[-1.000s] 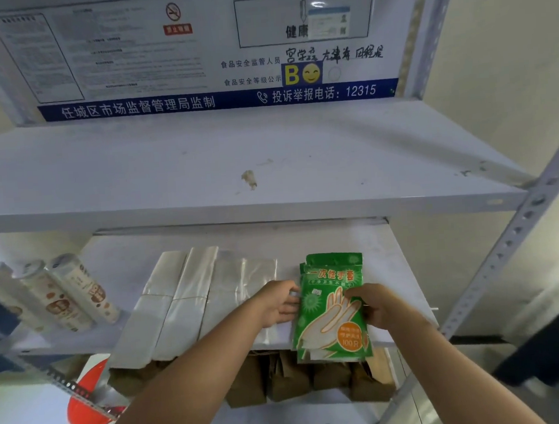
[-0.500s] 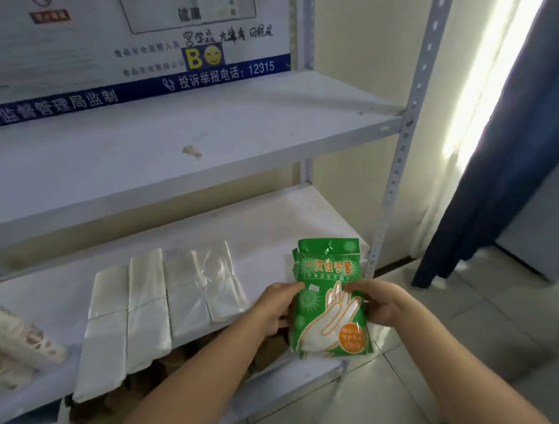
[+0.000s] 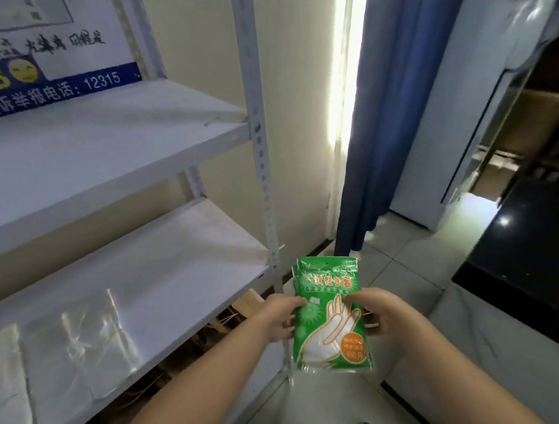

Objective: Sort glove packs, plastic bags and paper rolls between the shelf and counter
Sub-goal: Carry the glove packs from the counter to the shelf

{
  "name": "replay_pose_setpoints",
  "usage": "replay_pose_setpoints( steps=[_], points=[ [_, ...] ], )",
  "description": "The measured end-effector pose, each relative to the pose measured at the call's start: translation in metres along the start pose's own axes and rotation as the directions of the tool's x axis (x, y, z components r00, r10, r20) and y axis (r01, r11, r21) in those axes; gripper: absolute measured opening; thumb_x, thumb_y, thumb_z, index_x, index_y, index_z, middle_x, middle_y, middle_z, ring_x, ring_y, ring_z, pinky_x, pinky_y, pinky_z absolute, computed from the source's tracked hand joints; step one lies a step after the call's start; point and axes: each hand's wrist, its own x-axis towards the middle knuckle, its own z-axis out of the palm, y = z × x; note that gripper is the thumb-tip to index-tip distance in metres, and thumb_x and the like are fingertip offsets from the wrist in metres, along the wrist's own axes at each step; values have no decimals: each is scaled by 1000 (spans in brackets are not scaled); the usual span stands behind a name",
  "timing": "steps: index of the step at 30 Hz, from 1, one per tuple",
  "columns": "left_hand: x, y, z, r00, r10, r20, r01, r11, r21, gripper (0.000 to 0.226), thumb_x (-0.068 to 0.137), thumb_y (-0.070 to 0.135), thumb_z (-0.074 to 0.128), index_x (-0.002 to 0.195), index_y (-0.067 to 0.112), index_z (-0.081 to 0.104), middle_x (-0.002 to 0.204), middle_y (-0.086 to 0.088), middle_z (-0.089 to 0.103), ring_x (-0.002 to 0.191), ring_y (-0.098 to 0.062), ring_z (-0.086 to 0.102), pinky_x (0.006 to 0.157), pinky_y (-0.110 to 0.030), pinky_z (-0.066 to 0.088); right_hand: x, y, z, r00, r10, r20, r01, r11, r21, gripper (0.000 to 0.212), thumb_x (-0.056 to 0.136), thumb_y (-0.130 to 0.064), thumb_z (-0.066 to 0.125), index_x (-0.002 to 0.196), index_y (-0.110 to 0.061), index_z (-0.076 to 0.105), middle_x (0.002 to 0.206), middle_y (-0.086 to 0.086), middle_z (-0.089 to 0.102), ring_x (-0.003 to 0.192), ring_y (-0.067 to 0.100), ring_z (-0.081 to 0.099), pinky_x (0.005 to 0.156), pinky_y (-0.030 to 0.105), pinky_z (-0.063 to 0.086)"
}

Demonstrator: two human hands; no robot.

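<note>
While I watch through the head camera, the left hand and the right hand each pinch a side edge of the glove packs, thumbs in front and fingers curled behind. It is a thin stack of flat, rectangular sleeves of crinkly green plastic, printed with a white hand outline and an orange disc. I see it held upright in the air, just in front of the perforated grey upright of the shelf, over the pale tiled floor. Clear, glossy plastic bags lie flat on the smooth white shelf board. A blue curtain hangs in soft folds beyond; a dark glossy surface sits to the right.
</note>
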Motion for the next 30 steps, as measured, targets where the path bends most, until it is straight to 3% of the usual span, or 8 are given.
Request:
replay_pose_setpoints(
  steps=[3, 6, 13, 17, 20, 22, 25, 30],
  points=[
    [27, 28, 31, 999, -33, 29, 33, 999, 18, 24, 92, 13, 67, 115, 7, 64, 105, -11, 75, 92, -23, 73, 70, -33, 60, 21, -16, -43, 1000, 3, -17, -4, 999, -47, 22, 92, -21, 66, 108, -6, 64, 98, 14, 74, 82, 25, 71, 67, 34, 57],
    [55, 61, 61, 997, -57, 47, 55, 998, 34, 29, 91, 14, 67, 119, 7, 63, 111, -14, 72, 95, -25, 73, 71, -33, 60, 42, -41, -84, 1000, -7, -26, 6, 1000, -25, 22, 94, -23, 64, 108, -5, 62, 98, 15, 73, 81, 26, 71, 65, 34, 57],
    [105, 150, 119, 993, -91, 77, 89, 996, 19, 16, 86, 28, 64, 91, 13, 62, 66, -1, 67, 59, -17, 65, 73, -31, 55, 101, -100, -171, 1000, -2, -6, 3, 995, 99, 39, 91, -37, 62, 115, -7, 65, 103, 15, 74, 89, 29, 71, 79, 37, 58],
    [127, 183, 151, 994, -80, 78, 81, 997, -2, 32, 83, 33, 63, 105, 9, 64, 89, -7, 73, 83, -24, 68, 80, -34, 56, 123, -119, -213, 1000, 27, 16, -29, 977, 212, 41, 92, -39, 62, 117, -6, 66, 110, 17, 73, 90, 29, 70, 71, 36, 57],
    [148, 205, 173, 993, -75, 89, 71, 997, 43, 43, 85, 36, 60, 118, 8, 62, 98, -9, 73, 87, -26, 69, 80, -36, 56, 141, -129, -240, 999, 33, 15, -36, 964, 263, 39, 91, -38, 63, 115, -7, 66, 113, 17, 72, 90, 29, 68, 73, 36, 58],
    [163, 222, 189, 993, -74, 92, 66, 994, 90, 44, 87, 38, 57, 119, 8, 62, 97, -8, 73, 86, -26, 69, 79, -36, 56, 153, -135, -256, 999, 44, 3, -43, 953, 298, 35, 91, -38, 63, 109, -9, 66, 109, 15, 71, 91, 29, 66, 78, 37, 57],
    [188, 250, 213, 991, -86, 104, 69, 985, 160, 36, 89, 42, 54, 107, 11, 61, 79, -5, 69, 72, -22, 64, 70, -33, 51, 173, -143, -279, 998, 65, -26, -52, 936, 348, 32, 92, -39, 61, 103, -9, 65, 104, 14, 69, 91, 28, 64, 80, 37, 55],
    [245, 300, 254, 980, -128, 149, 86, 962, 257, 37, 93, 44, 47, 99, 11, 61, 80, -7, 66, 69, -22, 59, 69, -33, 47, 220, -158, -316, 987, 116, -109, -57, 896, 440, 36, 91, -39, 63, 109, -8, 65, 99, 14, 70, 86, 27, 67, 69, 36, 58]
  ],
)
